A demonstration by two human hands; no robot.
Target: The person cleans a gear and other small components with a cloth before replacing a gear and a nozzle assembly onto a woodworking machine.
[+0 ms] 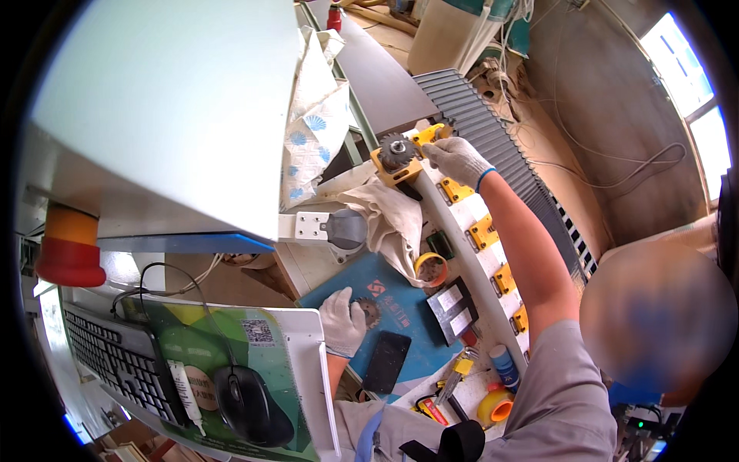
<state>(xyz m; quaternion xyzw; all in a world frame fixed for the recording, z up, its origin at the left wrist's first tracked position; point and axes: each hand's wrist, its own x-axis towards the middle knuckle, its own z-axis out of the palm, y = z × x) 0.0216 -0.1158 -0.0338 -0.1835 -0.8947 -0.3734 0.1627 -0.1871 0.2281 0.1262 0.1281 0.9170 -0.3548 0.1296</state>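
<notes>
My left hand (342, 325), in a pale work glove, holds a small circular saw blade (369, 311) by its edge, just above a blue board (327, 291). A black phone (387, 362) lies on the board beside that hand. My right hand (459, 161), gloved too, reaches forward to a yellow bracket (426, 135) at the far end of a light rail (442, 206). Its fingers are closed there, and what they pinch is hidden. Left of them, a dark toothed blade (398, 152) sits on another yellow holder (395, 171).
Several yellow brackets (483, 232) line the rail, beside a grey ribbed cover (481, 127). A cloth (389, 223), an orange-lined tape roll (431, 269) and a blue can (504, 365) lie nearby. At left are a keyboard (123, 362), a mouse (250, 406) and a red button (71, 260).
</notes>
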